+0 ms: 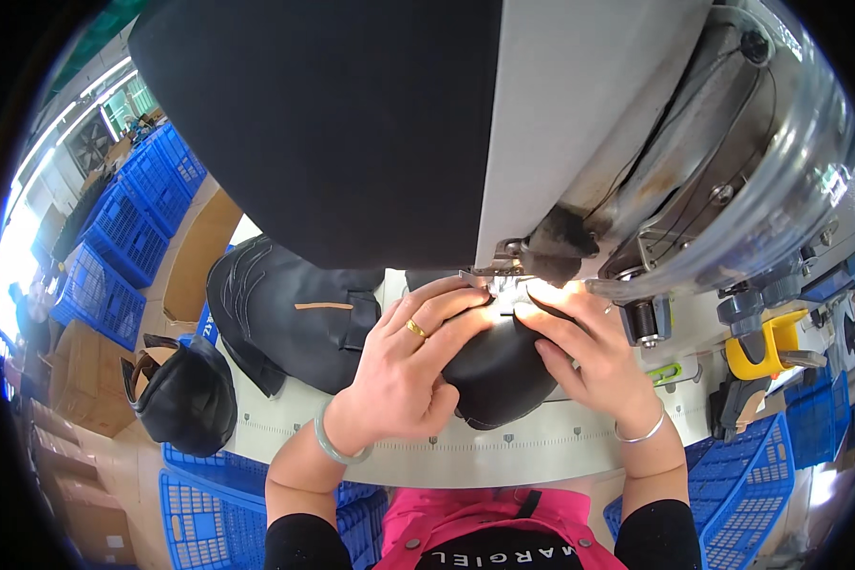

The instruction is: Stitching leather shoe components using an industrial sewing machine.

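Note:
A rounded black leather piece (503, 375) lies under the lit needle area of a sewing machine (589, 123). My left hand (404, 366) grips its left side, fingers bent close to the presser foot. On its right side my right hand (589, 351) holds it, fingertips near the needle and other fingers curled at its edge. The bright light and my fingers hide the stitching point. Left of my left hand, several black leather pieces (285, 332) lie on the pale table (351, 446), with a tan strip (323, 306) on top.
A black leather shoe upper (188, 394) sits at the table's left edge. Blue crates (199, 518) stand below left, and another blue crate (746, 484) stands below right. A yellow holder (765, 347) and a green tool (667, 372) are on the right. Cardboard boxes (95, 380) are farther left.

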Demonstrator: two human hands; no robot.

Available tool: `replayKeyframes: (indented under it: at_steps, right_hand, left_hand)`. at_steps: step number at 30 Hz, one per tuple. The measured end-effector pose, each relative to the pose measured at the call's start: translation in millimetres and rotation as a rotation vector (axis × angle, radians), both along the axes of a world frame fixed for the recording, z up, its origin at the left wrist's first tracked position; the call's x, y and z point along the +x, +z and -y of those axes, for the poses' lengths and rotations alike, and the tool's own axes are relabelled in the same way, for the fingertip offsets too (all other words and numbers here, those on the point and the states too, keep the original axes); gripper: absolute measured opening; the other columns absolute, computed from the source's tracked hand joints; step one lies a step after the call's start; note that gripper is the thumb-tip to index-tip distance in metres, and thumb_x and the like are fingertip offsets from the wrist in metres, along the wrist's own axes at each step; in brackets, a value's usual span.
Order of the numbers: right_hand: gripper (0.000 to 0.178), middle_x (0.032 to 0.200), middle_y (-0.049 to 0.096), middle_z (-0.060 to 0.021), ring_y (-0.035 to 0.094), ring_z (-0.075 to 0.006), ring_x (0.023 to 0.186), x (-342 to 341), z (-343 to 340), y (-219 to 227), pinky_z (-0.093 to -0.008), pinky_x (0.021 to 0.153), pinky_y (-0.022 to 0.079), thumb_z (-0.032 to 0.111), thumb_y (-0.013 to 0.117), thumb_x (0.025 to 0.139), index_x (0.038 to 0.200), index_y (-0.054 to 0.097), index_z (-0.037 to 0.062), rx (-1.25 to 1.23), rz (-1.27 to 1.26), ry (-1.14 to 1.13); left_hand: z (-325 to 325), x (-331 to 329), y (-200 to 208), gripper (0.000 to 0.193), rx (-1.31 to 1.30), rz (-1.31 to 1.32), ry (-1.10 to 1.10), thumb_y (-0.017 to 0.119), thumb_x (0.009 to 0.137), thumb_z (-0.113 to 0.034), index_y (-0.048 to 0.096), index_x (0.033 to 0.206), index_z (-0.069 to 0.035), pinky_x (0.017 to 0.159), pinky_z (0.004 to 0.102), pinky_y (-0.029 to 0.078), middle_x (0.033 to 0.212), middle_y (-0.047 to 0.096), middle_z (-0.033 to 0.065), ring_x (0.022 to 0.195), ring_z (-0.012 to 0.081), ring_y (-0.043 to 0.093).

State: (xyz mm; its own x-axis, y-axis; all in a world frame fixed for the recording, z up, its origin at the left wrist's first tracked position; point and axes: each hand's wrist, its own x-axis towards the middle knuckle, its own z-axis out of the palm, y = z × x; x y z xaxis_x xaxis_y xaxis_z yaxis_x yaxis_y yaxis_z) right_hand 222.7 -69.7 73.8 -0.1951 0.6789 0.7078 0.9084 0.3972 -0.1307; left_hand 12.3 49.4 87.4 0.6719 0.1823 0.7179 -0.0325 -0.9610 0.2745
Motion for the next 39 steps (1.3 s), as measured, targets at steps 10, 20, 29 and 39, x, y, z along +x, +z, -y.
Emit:
replayKeyframes:
  at_steps: [10,20,29,39]
  right_hand:
    - [0.037,0.117,0.064,-0.0113,0.060,-0.0287,0.087,1,-6,3,-0.0374,0.074,0.048,-0.002,0.067,0.071,0.108,0.068,0.0057,0.026,-0.048,0.036]
    - [0.036,0.114,0.064,-0.0111,0.059,-0.0283,0.086,-5,-5,6,-0.0376,0.075,0.047,-0.001,0.066,0.071,0.106,0.069,0.0051,0.059,0.011,-0.001]
    - [0.035,0.115,0.063,-0.0118,0.059,-0.0316,0.098,-8,-4,3,-0.0432,0.085,0.046,0.004,0.068,0.072,0.107,0.068,0.0057,0.067,0.035,-0.035]
    - [0.034,0.113,0.064,-0.0103,0.059,-0.0277,0.088,-5,-14,-1,-0.0386,0.077,0.045,0.004,0.064,0.075,0.109,0.068,0.0068,0.104,0.022,-0.078]
  left_hand:
    - [-9,1,-5,0.058,0.046,-0.014,-0.037,0.052,0.050,-0.003,0.064,0.107,0.005,0.086,0.0438,0.053,0.120,0.061,0.0203,0.114,0.0415,0.059]
    - [-14,2,-4,0.059,0.047,0.011,-0.071,0.052,0.049,-0.003,0.064,0.105,0.005,0.089,0.0439,0.053,0.117,0.062,0.0208,0.110,0.0416,0.060]
    - [-15,2,-1,0.059,0.001,0.022,-0.089,0.052,0.046,-0.004,0.066,0.103,0.005,0.090,0.0441,0.053,0.111,0.065,0.0209,0.107,0.0415,0.062]
    - [-26,11,-8,0.054,-0.026,0.100,-0.094,0.052,0.048,-0.004,0.065,0.099,0.006,0.086,0.0443,0.054,0.102,0.066,0.0220,0.097,0.0414,0.064]
